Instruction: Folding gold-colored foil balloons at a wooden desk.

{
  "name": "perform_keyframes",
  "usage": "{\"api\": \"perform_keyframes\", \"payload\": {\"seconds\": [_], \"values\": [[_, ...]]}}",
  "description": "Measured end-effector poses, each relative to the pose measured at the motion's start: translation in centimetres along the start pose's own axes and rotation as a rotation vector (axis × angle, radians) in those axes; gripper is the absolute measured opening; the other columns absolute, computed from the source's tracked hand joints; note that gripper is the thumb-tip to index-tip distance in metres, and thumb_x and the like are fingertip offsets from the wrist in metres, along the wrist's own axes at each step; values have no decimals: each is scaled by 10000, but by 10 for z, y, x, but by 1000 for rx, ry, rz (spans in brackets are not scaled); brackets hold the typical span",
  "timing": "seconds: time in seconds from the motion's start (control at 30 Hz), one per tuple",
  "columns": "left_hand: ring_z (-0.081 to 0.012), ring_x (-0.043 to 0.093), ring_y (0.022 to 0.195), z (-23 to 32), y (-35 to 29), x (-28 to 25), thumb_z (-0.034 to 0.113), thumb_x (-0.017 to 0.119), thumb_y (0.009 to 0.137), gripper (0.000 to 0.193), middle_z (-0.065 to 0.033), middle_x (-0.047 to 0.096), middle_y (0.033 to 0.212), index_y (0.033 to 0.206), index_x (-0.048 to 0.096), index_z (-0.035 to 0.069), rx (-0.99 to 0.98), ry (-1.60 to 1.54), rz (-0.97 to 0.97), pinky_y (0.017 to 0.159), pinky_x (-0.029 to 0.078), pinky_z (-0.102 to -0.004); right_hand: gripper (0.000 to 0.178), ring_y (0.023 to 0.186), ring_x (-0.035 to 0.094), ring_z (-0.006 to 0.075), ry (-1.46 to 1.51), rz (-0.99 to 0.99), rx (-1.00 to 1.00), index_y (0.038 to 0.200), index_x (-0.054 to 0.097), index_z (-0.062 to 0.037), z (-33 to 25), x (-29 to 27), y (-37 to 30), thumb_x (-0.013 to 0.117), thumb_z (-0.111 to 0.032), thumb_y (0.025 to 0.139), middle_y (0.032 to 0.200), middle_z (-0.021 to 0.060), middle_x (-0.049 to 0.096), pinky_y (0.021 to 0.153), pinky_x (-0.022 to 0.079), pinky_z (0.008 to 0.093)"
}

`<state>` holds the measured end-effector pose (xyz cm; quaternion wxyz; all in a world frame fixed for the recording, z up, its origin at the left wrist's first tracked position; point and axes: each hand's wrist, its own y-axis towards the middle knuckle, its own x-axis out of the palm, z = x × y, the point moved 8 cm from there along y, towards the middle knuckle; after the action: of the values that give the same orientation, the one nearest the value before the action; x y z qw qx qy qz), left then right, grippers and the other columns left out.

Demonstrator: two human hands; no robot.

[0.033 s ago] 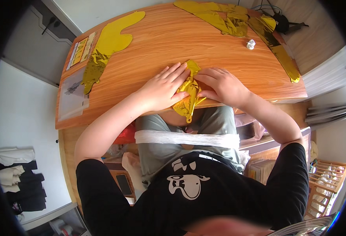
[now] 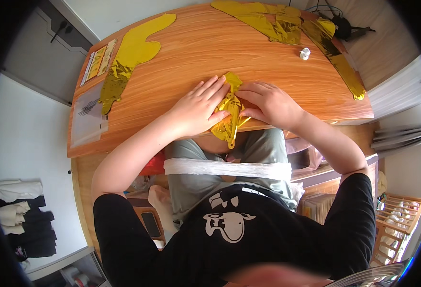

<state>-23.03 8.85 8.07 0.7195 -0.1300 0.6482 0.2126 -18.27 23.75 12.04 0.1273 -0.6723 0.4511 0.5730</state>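
A crumpled gold foil balloon point(image 2: 229, 125), flat and without air, lies at the table's near edge, its narrow tail hanging over toward my lap. My left hand point(image 2: 203, 106) rests flat on its left side, fingers stretched out and thumb across the foil. From the other side my right hand point(image 2: 270, 104) touches the foil's right edge with bent fingertips; its thumb is held apart, beside a thin folded strip of foil. Part of the balloon is hidden under my fingers.
Other flat gold foil balloons lie at the table's left point(image 2: 136, 48), back point(image 2: 258, 19) and right point(image 2: 337, 57). A small white crumpled wad point(image 2: 304, 53) sits at the back right. A clear plastic bag point(image 2: 88, 117) and a printed card point(image 2: 98, 62) are at the left edge.
The foil's hanging tail has shifted very slightly upward. Both hands stay almost where they were.
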Motion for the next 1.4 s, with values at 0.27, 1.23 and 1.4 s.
{"api": "perform_keyframes", "payload": {"seconds": [0.27,1.23,1.4], "values": [[-396,227,1562,12,1,9,456,413,1092,706,-271,287,1648,1567,306,-54,-266,65,59,1266,226,-517,464,1138,654,370,173,-48,33,1232,687,5,29,4,18,788,-279,879,1277,175,676,973,538,426],[-300,232,1574,0,38,8,400,454,1084,736,-179,200,1708,1650,142,49,288,12,7,1289,208,-470,1064,1527,314,353,-108,-247,18,1532,461,-99,22,-5,-5,878,-532,654,1574,159,463,1282,137,590],[-285,263,1566,3,37,6,384,495,1068,691,-156,269,1691,1627,258,54,319,-6,22,1283,230,-466,1043,1501,357,365,-93,-143,59,1511,485,-83,4,-5,-27,902,-469,637,1561,153,476,1262,228,566]]}}
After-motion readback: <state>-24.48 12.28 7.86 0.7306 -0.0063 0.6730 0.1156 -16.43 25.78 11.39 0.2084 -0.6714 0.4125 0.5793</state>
